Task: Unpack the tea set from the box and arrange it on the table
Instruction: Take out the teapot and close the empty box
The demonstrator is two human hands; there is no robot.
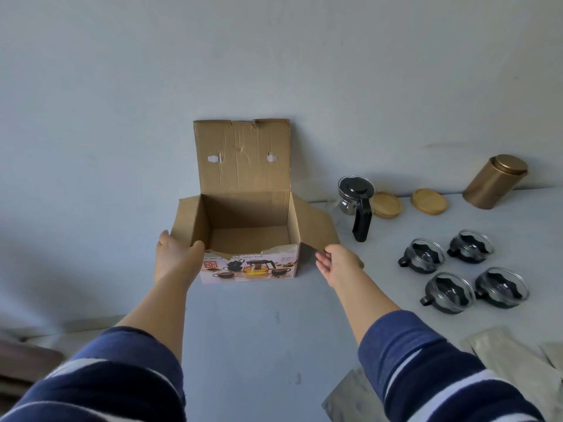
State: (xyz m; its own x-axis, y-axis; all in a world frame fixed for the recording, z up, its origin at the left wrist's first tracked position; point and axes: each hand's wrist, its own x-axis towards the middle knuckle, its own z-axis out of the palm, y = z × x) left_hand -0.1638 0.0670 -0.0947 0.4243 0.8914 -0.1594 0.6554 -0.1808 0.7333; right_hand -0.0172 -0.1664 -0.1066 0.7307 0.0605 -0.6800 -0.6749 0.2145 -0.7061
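Observation:
An open cardboard box [248, 226] stands on the white table [274, 324] against the wall, its lid up and its inside showing nothing. My left hand [175, 257] grips the box's left front corner by the side flap. My right hand [338, 263] is open, fingers spread, at the box's right flap, and I cannot tell whether it touches. To the right stand a glass teapot [356, 202] with a black lid and handle and several glass cups [423, 255] in black holders.
Two round wooden coasters [429, 201] and a gold tin canister [495, 181] sit at the back right by the wall. Silver foil pouches [515, 360] lie at the front right. A dark object [24, 360] is at the lower left.

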